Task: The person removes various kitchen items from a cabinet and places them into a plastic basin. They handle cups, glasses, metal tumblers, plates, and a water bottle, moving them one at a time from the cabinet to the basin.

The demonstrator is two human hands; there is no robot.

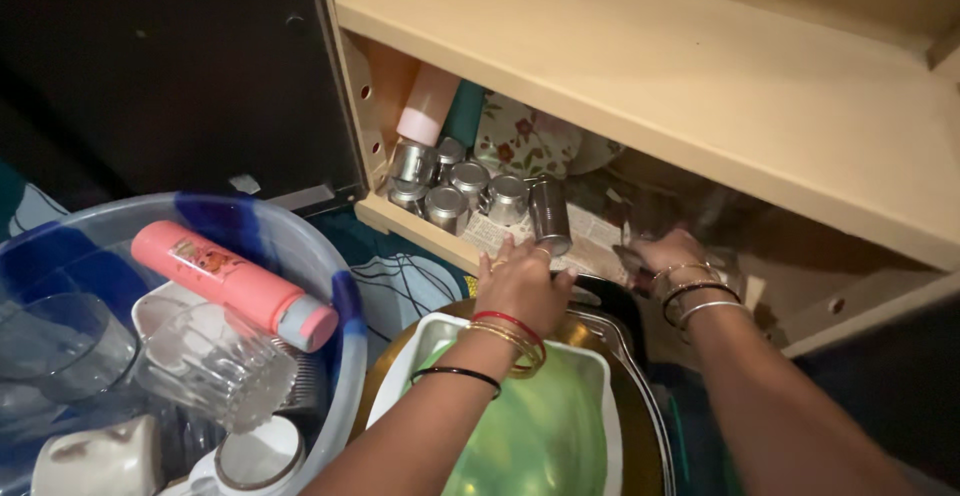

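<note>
Hands beside seven steel cups, two bottles.

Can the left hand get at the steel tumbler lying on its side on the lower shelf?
Probably yes: the left hand already rests beside the steel tumbler, fingertips near its mouth, nothing between them.

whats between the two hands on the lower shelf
In the head view, only newspaper lining shows between the left hand and right hand; a steel tumbler stands just behind.

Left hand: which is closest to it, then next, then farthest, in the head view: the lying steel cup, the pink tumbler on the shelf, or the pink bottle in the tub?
From the left hand:
1. Lying steel cup, just above it on the shelf.
2. Pink tumbler, farther back-left on the shelf.
3. Pink bottle, far left in the tub.
</note>
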